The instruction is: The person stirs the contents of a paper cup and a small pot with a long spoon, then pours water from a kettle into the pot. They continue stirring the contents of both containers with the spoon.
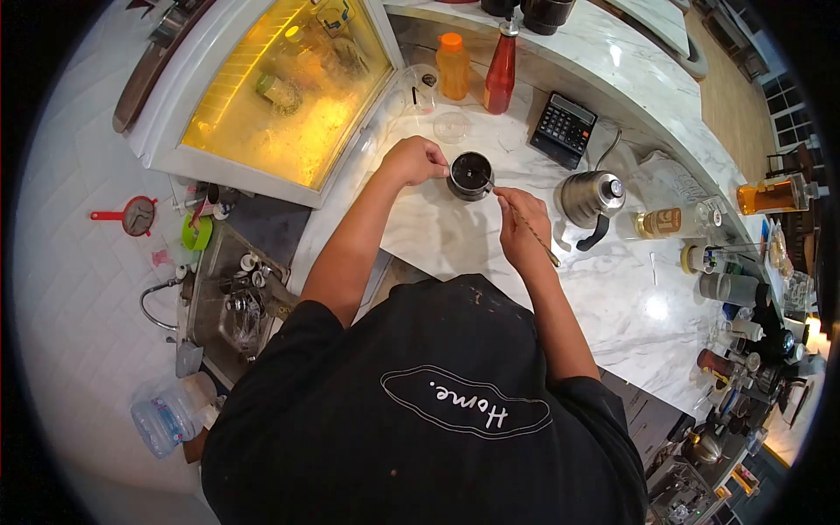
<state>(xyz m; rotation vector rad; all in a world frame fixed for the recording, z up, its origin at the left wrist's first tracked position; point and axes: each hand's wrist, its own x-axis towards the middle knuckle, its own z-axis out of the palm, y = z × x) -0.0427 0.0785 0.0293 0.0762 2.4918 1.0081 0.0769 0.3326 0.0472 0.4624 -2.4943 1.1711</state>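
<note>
A dark cup point(471, 194) with dark liquid inside stands upright on the marble counter point(429, 223). On its left side, my left hand point(415, 162) is closed, thumb and finger pinched at the cup's edge or handle; which of the two is hard to see. My right hand point(525, 229) is shut on a long bar spoon point(530, 226) with a twisted shaft. The spoon slants down into the cup, and its lower end is hidden in the dark contents. Just behind the cup lies a clear round lid or dish point(451, 128).
A steel gooseneck kettle point(588, 198) stands to the right, below a black calculator point(564, 124). Behind are an orange bottle point(452, 66) and a red bottle point(500, 74). A lit glass-fronted cabinet point(289, 96) borders the left, with a sink point(214, 297) beyond it.
</note>
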